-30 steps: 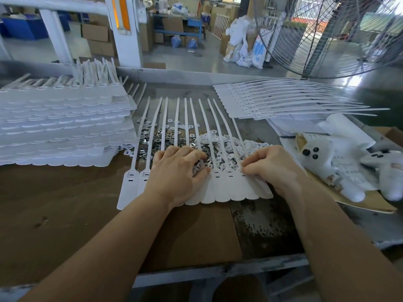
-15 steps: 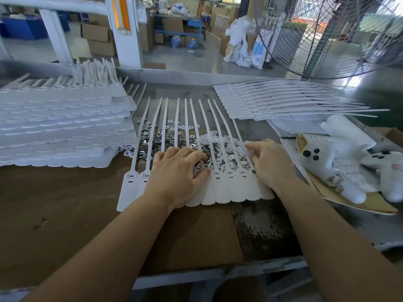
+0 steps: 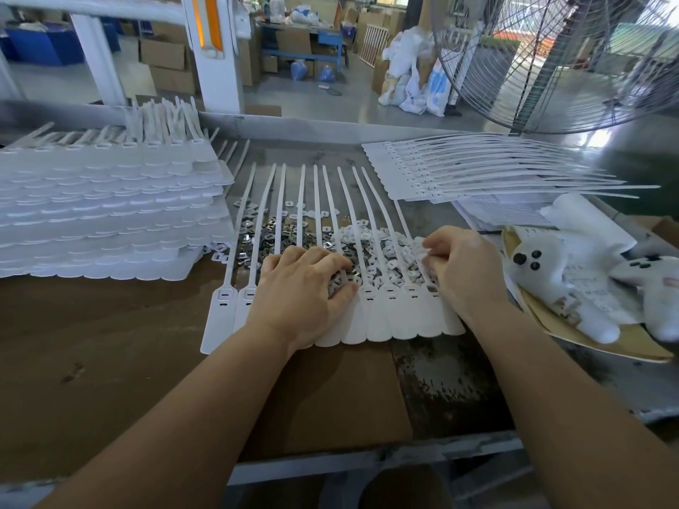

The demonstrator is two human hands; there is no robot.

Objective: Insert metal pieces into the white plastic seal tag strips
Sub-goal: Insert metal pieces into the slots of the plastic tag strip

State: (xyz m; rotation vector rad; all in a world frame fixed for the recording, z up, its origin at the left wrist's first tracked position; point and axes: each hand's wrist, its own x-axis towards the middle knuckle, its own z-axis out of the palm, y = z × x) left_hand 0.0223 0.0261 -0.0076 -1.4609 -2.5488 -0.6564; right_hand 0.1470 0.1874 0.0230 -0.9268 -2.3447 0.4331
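A joined row of white seal tag strips (image 3: 385, 317) lies flat on the brown cardboard, heads toward me and tails fanning away. Loose metal pieces (image 3: 262, 240) are heaped under the tails at the left, small white plastic pieces (image 3: 382, 247) at the right. My left hand (image 3: 301, 292) rests on the heads in the middle of the row, its bent fingertips among the metal pieces. My right hand (image 3: 466, 273) is over the rightmost heads, fingers curled together at the edge of the white pile, apparently pinching a small piece that they hide.
A tall stack of tag sheets (image 3: 110, 214) fills the left. More tag sheets (image 3: 477, 167) lie at the back right. Two white plush toys (image 3: 562, 273) on cardboard sit to the right. A big fan (image 3: 551, 60) stands behind. The table's front edge (image 3: 367, 464) is near me.
My right hand reached out over the white pieces, then drew back toward the rightmost heads with its fingers curled. My left hand has stayed on the row.
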